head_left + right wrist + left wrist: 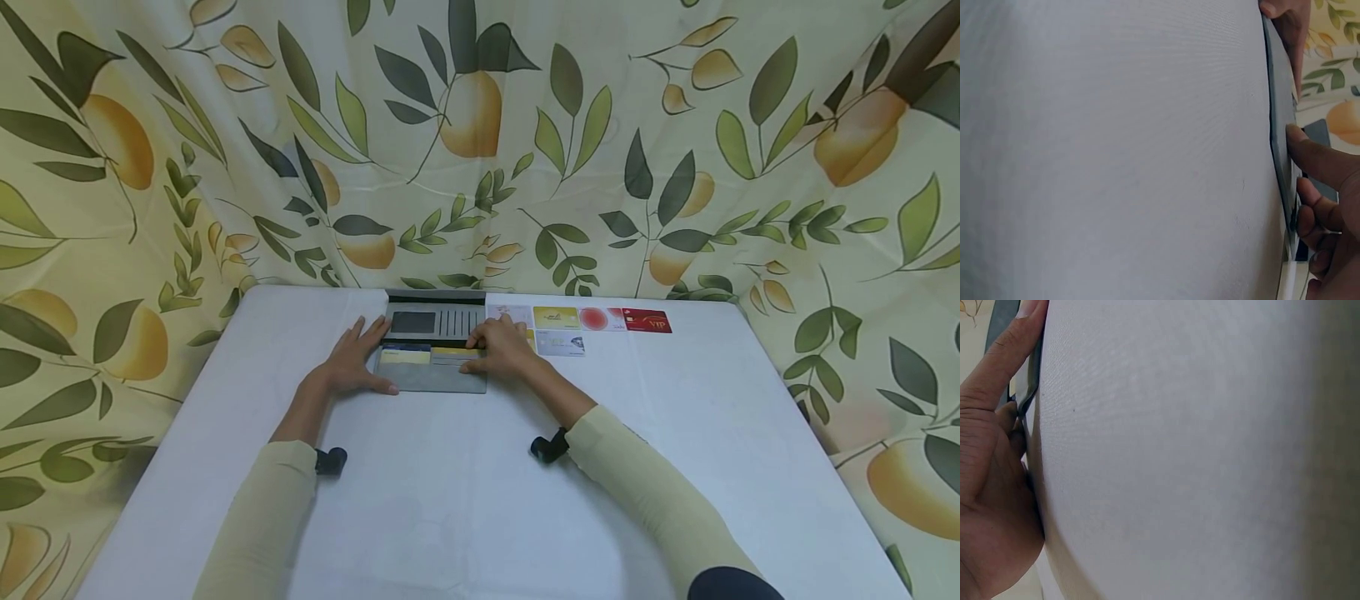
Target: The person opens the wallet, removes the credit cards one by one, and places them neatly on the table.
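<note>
A grey card wallet (431,381) lies unfolded on the table, with card slots and a dark window in its upper half. Two cards show in its lower half: a cream and blue card (405,356) at left and a yellow-topped card (455,354) at right. My left hand (347,358) rests at the wallet's left side, fingers extended and thumb on the lower left corner. My right hand (501,348) has curled fingers at the right edge. Its thumb (1310,150) presses the wallet's grey face; the fingertips are partly hidden behind the edge.
Right of the wallet lie several cards in rows, among them a yellow card (556,317), a card with a red circle (597,319), a red VIP card (648,321) and a pale card (561,343). Behind the white table (450,500) hangs a fruit-patterned curtain (517,192).
</note>
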Demonstrator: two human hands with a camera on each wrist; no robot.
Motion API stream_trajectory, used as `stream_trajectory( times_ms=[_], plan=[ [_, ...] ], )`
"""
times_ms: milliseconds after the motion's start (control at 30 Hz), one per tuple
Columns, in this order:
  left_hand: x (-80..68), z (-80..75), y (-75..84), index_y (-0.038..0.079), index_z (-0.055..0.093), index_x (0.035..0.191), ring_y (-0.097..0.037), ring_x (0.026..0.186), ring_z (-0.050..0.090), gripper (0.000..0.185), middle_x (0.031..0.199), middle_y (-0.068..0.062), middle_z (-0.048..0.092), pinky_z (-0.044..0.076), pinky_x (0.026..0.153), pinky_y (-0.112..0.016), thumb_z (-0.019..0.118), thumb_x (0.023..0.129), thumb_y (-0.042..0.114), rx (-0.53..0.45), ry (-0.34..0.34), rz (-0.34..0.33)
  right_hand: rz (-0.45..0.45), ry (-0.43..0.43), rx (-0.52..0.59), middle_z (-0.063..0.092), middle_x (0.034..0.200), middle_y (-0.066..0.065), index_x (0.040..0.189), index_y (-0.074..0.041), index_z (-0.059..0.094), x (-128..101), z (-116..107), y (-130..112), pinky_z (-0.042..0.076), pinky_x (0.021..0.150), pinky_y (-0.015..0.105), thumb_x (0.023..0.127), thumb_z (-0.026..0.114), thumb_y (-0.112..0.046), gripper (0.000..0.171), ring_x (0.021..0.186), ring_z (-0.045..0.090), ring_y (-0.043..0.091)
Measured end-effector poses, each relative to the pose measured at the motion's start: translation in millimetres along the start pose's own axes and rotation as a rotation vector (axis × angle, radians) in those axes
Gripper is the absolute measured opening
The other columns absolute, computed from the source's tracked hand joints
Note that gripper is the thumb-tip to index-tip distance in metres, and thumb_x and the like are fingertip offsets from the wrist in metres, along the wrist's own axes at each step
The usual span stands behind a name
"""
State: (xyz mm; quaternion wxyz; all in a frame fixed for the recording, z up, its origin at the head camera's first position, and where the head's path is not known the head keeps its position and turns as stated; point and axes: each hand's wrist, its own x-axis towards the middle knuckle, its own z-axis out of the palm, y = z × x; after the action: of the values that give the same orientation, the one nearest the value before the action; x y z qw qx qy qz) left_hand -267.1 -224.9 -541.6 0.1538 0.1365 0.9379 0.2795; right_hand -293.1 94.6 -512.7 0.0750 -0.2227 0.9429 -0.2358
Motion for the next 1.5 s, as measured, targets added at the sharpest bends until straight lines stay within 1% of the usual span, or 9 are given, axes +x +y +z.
stream_trajectory(
  times_ms=[233,333,433,733,900,1067,1267,1433,1500],
  plan=[
    [-2.1,-3.1,2.1,0.016,0.014,0.170,-0.038,0.160,-0.012,0.132,0.177,-0.009,0.004,-0.003,0.127,-0.061,0.094,0.071,0.052,-0.015,0.004,0.022,-0.013,-0.036,-0.004,0.068,0.097,-0.003,0.102,-0.013,0.080,2.8,-2.7,-3.4,0.031,0.081,0.040,0.078,0.095,-0.039,0.039,0.096,0.046,0.024],
    [-1.3,-2.5,1.3,0.016,0.014,0.170,-0.037,0.160,-0.013,0.132,0.177,-0.008,0.004,-0.003,0.126,-0.062,0.094,0.071,0.052,-0.013,0.003,0.016,-0.013,-0.053,-0.014,0.069,0.097,-0.003,0.104,-0.012,0.080,4.5,-3.0,-4.5,0.031,0.081,0.040,0.079,0.095,-0.038,0.039,0.098,0.046,0.024],
    [0.6,-0.7,-1.3,0.019,0.014,0.171,-0.035,0.160,-0.013,0.133,0.177,-0.005,0.003,-0.002,0.126,-0.062,0.094,0.070,0.053,-0.008,0.003,0.002,-0.009,-0.068,-0.014,0.069,0.097,-0.003,0.105,-0.012,0.080,5.5,-3.3,-5.6,0.031,0.082,0.040,0.080,0.094,-0.037,0.038,0.099,0.047,0.023],
    [4.0,3.1,-8.1,0.020,0.014,0.171,-0.034,0.160,-0.014,0.136,0.177,-0.003,0.003,-0.003,0.126,-0.062,0.094,0.067,0.056,-0.018,0.004,0.000,-0.001,-0.099,0.030,0.067,0.091,0.000,0.098,-0.011,0.077,6.3,-4.9,-9.4,0.031,0.082,0.041,0.080,0.094,-0.032,0.033,0.096,0.046,0.025],
    [1.1,0.8,-3.9,0.019,0.015,0.171,-0.035,0.160,-0.014,0.134,0.177,-0.004,0.003,-0.002,0.126,-0.063,0.094,0.068,0.055,-0.020,0.004,0.001,-0.005,-0.097,0.034,0.066,0.089,0.000,0.099,-0.010,0.076,5.6,-5.5,-9.4,0.030,0.083,0.041,0.080,0.094,-0.031,0.034,0.095,0.046,0.024],
    [0.2,0.7,-1.7,0.020,0.014,0.171,-0.034,0.160,-0.014,0.132,0.177,-0.004,0.002,-0.003,0.127,-0.062,0.093,0.070,0.053,-0.003,0.008,0.002,-0.017,-0.099,0.050,0.064,0.086,-0.002,0.102,-0.011,0.075,6.2,-5.8,-6.8,0.030,0.082,0.041,0.081,0.094,-0.032,0.035,0.094,0.047,0.023],
    [-3.0,-2.3,3.5,0.017,0.015,0.170,-0.037,0.160,-0.012,0.133,0.177,-0.008,0.004,-0.003,0.126,-0.062,0.095,0.070,0.050,-0.019,0.011,0.007,-0.012,-0.100,0.075,0.065,0.087,-0.002,0.099,-0.013,0.075,6.3,-6.0,-5.1,0.029,0.083,0.041,0.081,0.094,-0.031,0.032,0.096,0.046,0.023],
    [-3.8,-3.4,5.7,0.017,0.015,0.170,-0.035,0.160,-0.012,0.132,0.177,-0.006,0.004,-0.003,0.127,-0.059,0.095,0.071,0.049,-0.008,0.008,-0.003,-0.004,-0.101,0.078,0.066,0.089,-0.002,0.097,-0.014,0.075,7.0,-6.5,-5.5,0.029,0.086,0.042,0.080,0.094,-0.031,0.031,0.097,0.046,0.023],
    [-3.3,-3.5,5.7,0.017,0.015,0.170,-0.035,0.160,-0.012,0.132,0.177,-0.006,0.004,-0.003,0.127,-0.060,0.095,0.071,0.050,-0.010,0.008,-0.005,-0.008,-0.095,0.079,0.066,0.087,-0.002,0.096,-0.014,0.075,7.1,-6.6,-5.5,0.029,0.084,0.043,0.084,0.091,-0.032,0.027,0.095,0.046,0.023]
  ],
)
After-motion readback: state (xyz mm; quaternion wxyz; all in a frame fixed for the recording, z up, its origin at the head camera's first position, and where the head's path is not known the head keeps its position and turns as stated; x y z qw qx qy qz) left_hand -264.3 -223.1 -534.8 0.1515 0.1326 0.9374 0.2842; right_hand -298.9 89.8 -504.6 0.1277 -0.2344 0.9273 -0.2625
